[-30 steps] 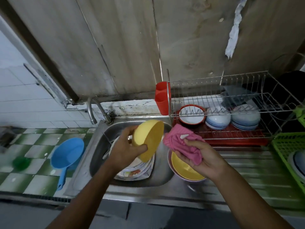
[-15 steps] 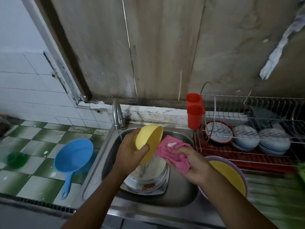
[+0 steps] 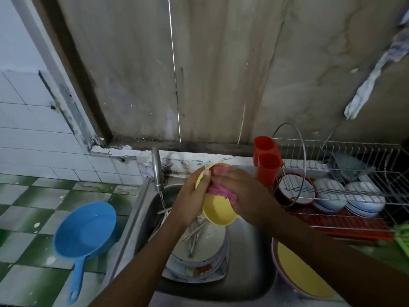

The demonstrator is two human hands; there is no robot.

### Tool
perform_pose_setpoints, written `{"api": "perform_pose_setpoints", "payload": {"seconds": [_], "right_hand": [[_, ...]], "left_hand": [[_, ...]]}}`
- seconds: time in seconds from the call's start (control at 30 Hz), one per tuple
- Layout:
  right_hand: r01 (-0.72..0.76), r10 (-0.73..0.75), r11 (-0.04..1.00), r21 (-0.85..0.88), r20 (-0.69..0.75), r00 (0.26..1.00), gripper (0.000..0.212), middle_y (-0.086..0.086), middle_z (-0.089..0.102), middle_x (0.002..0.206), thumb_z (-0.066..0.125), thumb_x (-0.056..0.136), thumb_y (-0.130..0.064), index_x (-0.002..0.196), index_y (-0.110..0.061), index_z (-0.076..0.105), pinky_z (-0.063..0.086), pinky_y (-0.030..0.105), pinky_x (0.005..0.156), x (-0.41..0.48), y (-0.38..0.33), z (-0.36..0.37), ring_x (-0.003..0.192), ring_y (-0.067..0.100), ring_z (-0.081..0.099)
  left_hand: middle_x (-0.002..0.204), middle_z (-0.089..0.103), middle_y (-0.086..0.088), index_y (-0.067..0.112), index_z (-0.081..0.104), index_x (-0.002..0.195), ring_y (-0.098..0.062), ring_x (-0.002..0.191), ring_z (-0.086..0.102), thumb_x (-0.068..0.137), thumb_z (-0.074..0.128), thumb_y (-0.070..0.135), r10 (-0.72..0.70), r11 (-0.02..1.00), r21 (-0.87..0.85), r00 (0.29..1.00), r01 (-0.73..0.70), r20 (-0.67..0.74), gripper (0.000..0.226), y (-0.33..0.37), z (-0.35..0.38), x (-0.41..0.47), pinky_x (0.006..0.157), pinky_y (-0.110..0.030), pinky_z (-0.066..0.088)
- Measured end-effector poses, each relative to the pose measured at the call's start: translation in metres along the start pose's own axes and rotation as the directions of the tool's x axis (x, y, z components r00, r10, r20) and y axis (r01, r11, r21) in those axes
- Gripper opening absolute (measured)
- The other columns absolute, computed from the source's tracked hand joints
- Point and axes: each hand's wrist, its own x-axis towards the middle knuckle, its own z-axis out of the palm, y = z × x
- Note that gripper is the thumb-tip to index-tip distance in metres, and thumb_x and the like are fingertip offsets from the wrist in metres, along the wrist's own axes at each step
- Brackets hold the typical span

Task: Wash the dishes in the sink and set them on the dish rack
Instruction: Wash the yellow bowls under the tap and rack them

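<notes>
Clasping the yellow bowl [image 3: 218, 212] in my left grip [image 3: 191, 199], I'm pressing the pink cloth [image 3: 218, 190], clutched in my right grip [image 3: 245, 193], inside it, at the sink's [image 3: 250, 258] twelve o'clock.

A blue plastic dipper [image 3: 85, 229] lay bowl-up on green-and-white checked tiles [image 3: 26, 218], its handle pointing toward the viewer. White wall tiles [image 3: 33, 134] met weathered wooden boards [image 3: 221, 74]. A pale rag [image 3: 376, 69] hung at upper right. A red two-cup holder [image 3: 266, 160] stood below the boards.

The bowl [image 3: 219, 212] is coloured yellow and the cloth [image 3: 219, 191] pink. The scoop [image 3: 85, 227] is coloured blue — the tiles [image 3: 26, 209] are checked green and white. The holder [image 3: 267, 161] with 2 cups is coloured red — so is the tray [image 3: 327, 219].
</notes>
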Motion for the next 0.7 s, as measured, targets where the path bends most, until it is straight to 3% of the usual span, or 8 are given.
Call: {"api": "perform_pose_setpoints", "payload": {"seconds": [0.17,0.27,0.37,0.43,0.5,0.57,0.63,0.7], "right_hand": [[0.213,-0.172,0.887,-0.409,0.135,0.976,0.043,0.011,0.065,0.133,0.069,0.084,-0.024,0.125,-0.010,0.068,0.043,0.049,0.110,0.010,0.029,-0.010,0.133,0.035,0.052],[-0.115,0.112,0.991,-0.074,-0.050,0.992,0.044,0.004,0.067,0.131,0.072,0.085,-0.010,0.129,-0.013,0.067,0.049,0.042,0.109,-0.001,-0.007,0.011,0.125,0.023,0.060],[-0.379,0.416,0.845,0.377,-0.020,0.909,0.045,-0.010,0.068,0.125,0.065,0.091,-0.002,0.131,-0.023,0.067,0.043,0.005,0.094,0.006,-0.038,0.028,0.111,0.005,0.062],[-0.251,0.267,0.931,0.265,-0.024,0.963,0.042,-0.003,0.069,0.125,0.066,0.087,-0.001,0.126,-0.018,0.070,0.036,0.003,0.099,0.011,-0.028,0.021,0.116,0.012,0.060],[-0.040,0.040,0.998,-0.045,-0.003,0.999,0.042,0.005,0.069,0.129,0.075,0.081,-0.007,0.122,-0.012,0.071,0.032,0.021,0.114,0.012,-0.002,0.011,0.127,0.021,0.055],[-0.001,0.003,0.979,-0.202,0.012,1.000,0.047,0.007,0.066,0.133,0.078,0.080,-0.012,0.126,-0.011,0.068,0.037,0.040,0.113,0.010,0.015,0.008,0.131,0.028,0.054],[-0.174,0.174,0.985,0.019,-0.043,0.984,0.046,0.002,0.064,0.134,0.071,0.086,-0.009,0.131,-0.015,0.065,0.047,0.040,0.110,0.009,-0.005,0.015,0.127,0.022,0.056],[-0.379,0.393,0.868,0.320,0.024,0.919,0.045,-0.003,0.062,0.134,0.061,0.093,-0.006,0.136,-0.020,0.062,0.043,0.019,0.102,0.013,-0.028,0.024,0.122,0.015,0.057]], "left_hand": [[0.115,0.072,0.008,0.041,0.064,0.122,-0.012,0.108,0.069,0.092,0.040,0.072,0.063,0.994,-0.083,0.996,-0.068,-0.065,0.049,0.021,-0.003,0.011,0.089,-0.034,0.057],[0.129,0.063,0.004,0.036,0.057,0.134,-0.015,0.119,0.062,0.087,0.036,0.083,0.105,0.988,-0.096,0.982,-0.122,-0.159,0.070,0.028,0.000,0.018,0.098,-0.038,0.052],[0.133,0.056,0.007,0.039,0.053,0.138,0.001,0.115,0.057,0.091,0.035,0.078,0.128,0.989,-0.054,0.974,-0.141,-0.189,0.064,0.031,0.001,0.023,0.092,-0.023,0.046],[0.128,0.058,0.010,0.045,0.054,0.133,-0.002,0.113,0.059,0.092,0.035,0.078,0.114,0.992,-0.039,0.975,-0.124,-0.189,0.055,0.029,-0.006,0.024,0.092,-0.025,0.049],[0.125,0.064,0.008,0.052,0.058,0.120,-0.014,0.115,0.063,0.088,0.037,0.080,0.097,0.994,-0.036,0.980,-0.105,-0.175,0.047,0.029,-0.009,0.025,0.098,-0.043,0.053],[0.122,0.067,0.006,0.050,0.061,0.117,-0.017,0.113,0.066,0.085,0.039,0.080,0.096,0.992,-0.060,0.980,-0.108,-0.176,0.049,0.032,-0.008,0.026,0.098,-0.050,0.055],[0.124,0.064,0.007,0.045,0.061,0.122,-0.013,0.115,0.065,0.087,0.040,0.080,0.108,0.990,-0.064,0.974,-0.123,-0.198,0.054,0.034,-0.003,0.028,0.097,-0.041,0.055],[0.124,0.057,0.010,0.042,0.055,0.127,-0.002,0.112,0.064,0.098,0.039,0.068,0.127,0.989,-0.050,0.969,-0.141,-0.211,0.042,0.037,0.002,0.029,0.083,-0.018,0.052]]}}
